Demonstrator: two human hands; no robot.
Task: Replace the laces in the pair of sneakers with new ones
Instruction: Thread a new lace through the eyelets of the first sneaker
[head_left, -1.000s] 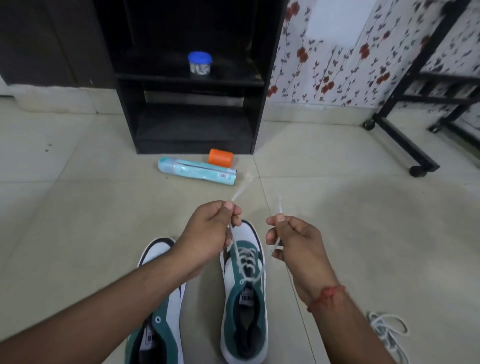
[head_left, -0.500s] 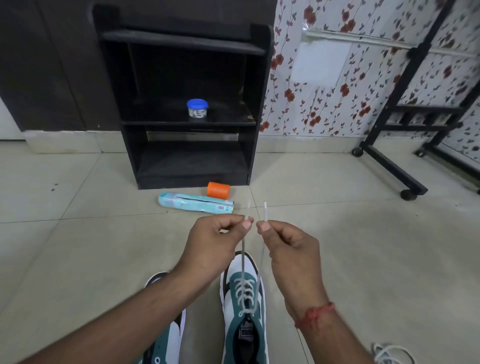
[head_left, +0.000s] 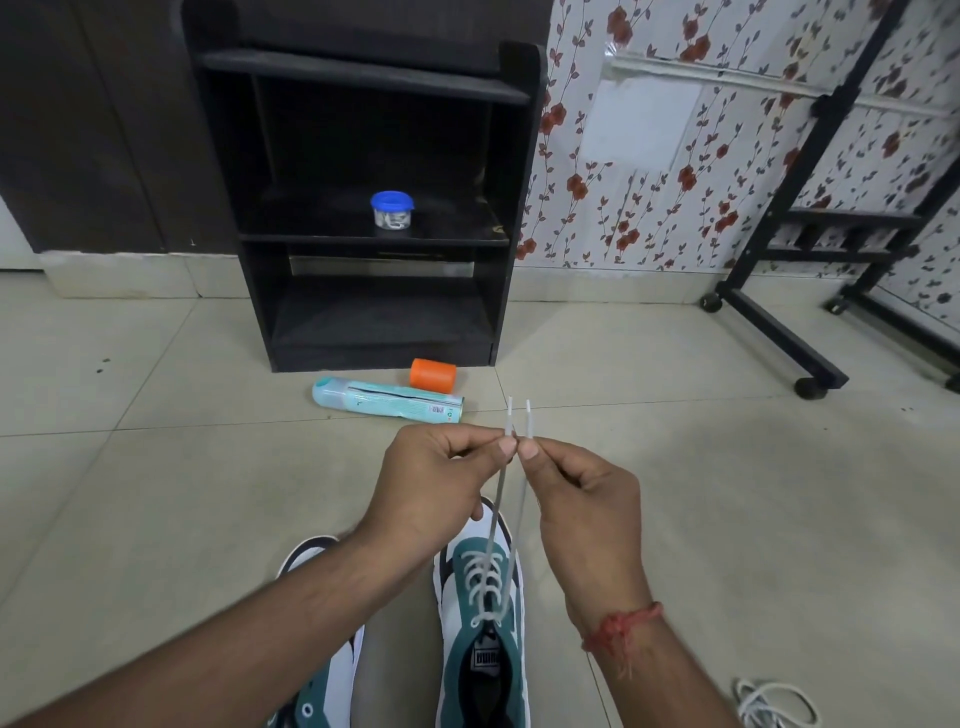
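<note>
Bare floor (head_left: 701, 493) lies open right of the hands. The left hand (head_left: 431, 488) and right hand (head_left: 582, 499) each pinch a white lace (head_left: 496, 519) end, pulled taut above the laced green-white sneaker (head_left: 483, 623); its partner (head_left: 322, 670), possibly unlaced, lies just beside.

The floor (head_left: 156, 493) is laid with smooth, pale tiles of a dull sheen. The shelf unit (head_left: 363, 208) is made of dark, matt board with a faint grain. A clear plastic jar (head_left: 392, 210) is capped by a glossy blue lid. The spray can (head_left: 387, 404) looks like smooth printed metal, and the orange cap (head_left: 432, 374) like matt plastic. The sneaker (head_left: 483, 639) is faced with white and green smooth material, and the lace (head_left: 498, 499) is woven white cloth with stiff plastic-looking tips. The wall (head_left: 675, 182) is covered in flowered paper.
</note>
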